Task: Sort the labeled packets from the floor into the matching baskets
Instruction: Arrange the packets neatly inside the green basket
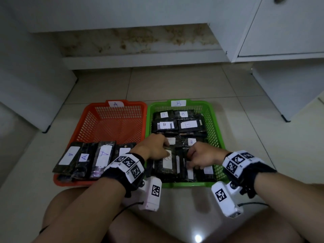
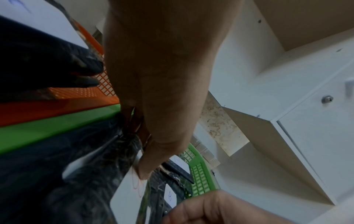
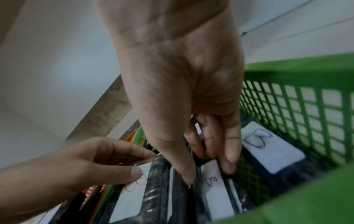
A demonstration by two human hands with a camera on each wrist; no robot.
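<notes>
- Left hand (image 1: 154, 148) inside the green basket (image 1: 216, 120), near its front-left corner; thumb and fingers (image 3: 122, 153) pinch the top edge of a dark packet with a red "B" label (image 1: 167, 159), thumb pressed on the label.
- Right hand (image 1: 203, 157) just right of the left one, in the same basket; fingers (image 3: 228, 145) slotted down between upright B packets (image 3: 216, 189), thumb on one side, fingers on the other. Looks like it grips one of them; which one, can't tell.
- More B packets (image 1: 177, 122) lie flat beyond both hands' fingertips, filling the far half of the green basket.
- Orange basket (image 1: 112, 127), tagged "A", sits left of the left hand, touching the green one; A packets (image 1: 87, 159) stacked along its near edge.
- Both baskets on the tiled floor (image 1: 175, 85); white cabinets (image 1: 280, 32) behind.
</notes>
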